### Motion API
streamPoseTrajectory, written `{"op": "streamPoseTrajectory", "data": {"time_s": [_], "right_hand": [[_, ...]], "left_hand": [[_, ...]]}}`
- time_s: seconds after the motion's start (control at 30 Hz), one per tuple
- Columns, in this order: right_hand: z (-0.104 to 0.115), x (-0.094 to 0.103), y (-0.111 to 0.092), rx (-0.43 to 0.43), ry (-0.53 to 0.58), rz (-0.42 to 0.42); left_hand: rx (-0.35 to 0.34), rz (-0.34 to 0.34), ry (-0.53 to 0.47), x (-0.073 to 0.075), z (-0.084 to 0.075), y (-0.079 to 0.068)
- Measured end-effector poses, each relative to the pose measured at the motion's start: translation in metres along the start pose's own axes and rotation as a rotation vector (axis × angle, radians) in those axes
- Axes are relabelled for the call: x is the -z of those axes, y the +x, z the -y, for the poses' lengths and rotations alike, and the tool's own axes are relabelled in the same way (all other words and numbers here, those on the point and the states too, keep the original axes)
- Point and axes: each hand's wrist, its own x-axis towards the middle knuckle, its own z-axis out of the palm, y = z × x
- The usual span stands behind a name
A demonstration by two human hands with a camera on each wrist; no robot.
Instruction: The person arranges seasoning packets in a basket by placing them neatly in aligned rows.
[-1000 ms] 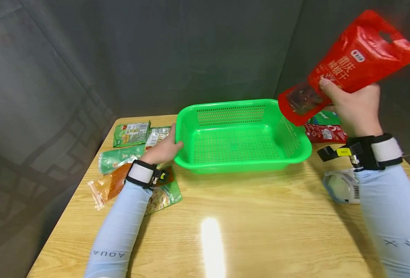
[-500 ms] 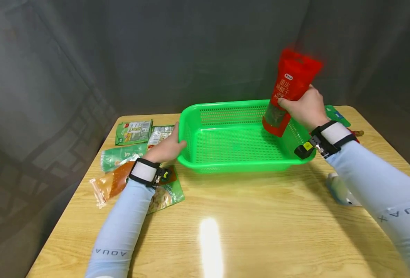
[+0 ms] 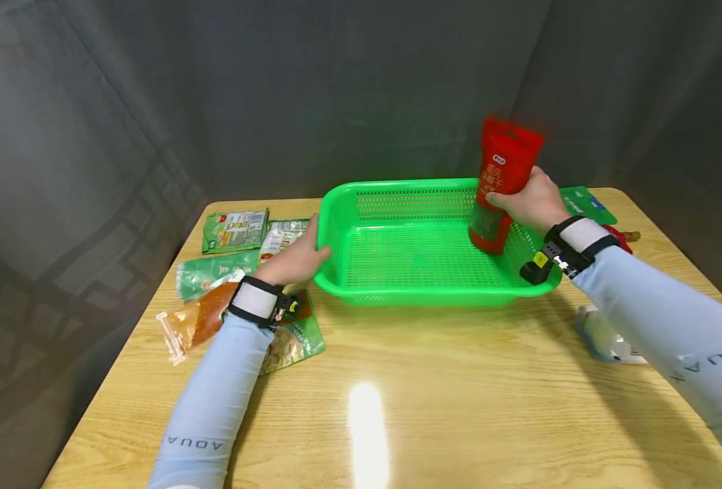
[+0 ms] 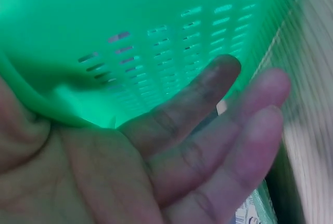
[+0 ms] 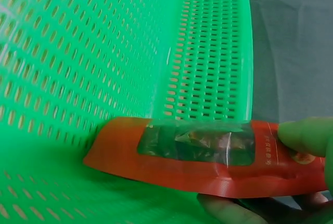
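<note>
A green plastic basket (image 3: 422, 295) with slotted walls stands on the table. At its left rim is my left hand (image 3: 296, 259), thumb hooked over the edge; the left wrist view shows its fingers (image 4: 208, 167) extended along the outside of the wall. My right hand (image 3: 534, 202) grips a red pouch of dried chillies (image 3: 501, 166) around its middle, thumb on the front. The pouch stands nearly upright inside the basket's right end. In the right wrist view the pouch's clear window (image 5: 197, 143) shows, and its bottom end is close to the basket floor; contact is unclear.
Left of the basket lie green packets (image 3: 235, 231), a flat green pouch (image 3: 214, 275), an orange-brown pouch (image 3: 202, 319) and a green picture packet (image 3: 296, 343). On the right are a green packet (image 3: 587, 204) and a clear pack (image 3: 602, 336), partly behind the right arm.
My right hand has carried the red pouch from beyond the basket's right side leftward and down into its right end, turning it more upright. My left hand stays at the rim.
</note>
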Motion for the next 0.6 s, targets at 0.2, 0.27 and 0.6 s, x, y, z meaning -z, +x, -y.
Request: {"op": "streamPoseTrajectory", "data": {"time_s": [0.2, 0.27, 0.6], "right_hand": [[0.004, 0.009, -0.003, -0.01, 0.069, 0.061], [0.007, 0.014, -0.003, -0.005, 0.09, 0.085], [0.009, 0.014, 0.004, 0.022, -0.101, 0.239]], "left_hand": [[0.037, -0.004, -0.01, -0.001, -0.001, 0.001], [0.057, -0.008, -0.015, -0.002, -0.002, 0.001], [0.061, -0.034, -0.01, -0.002, -0.003, 0.003]]}}
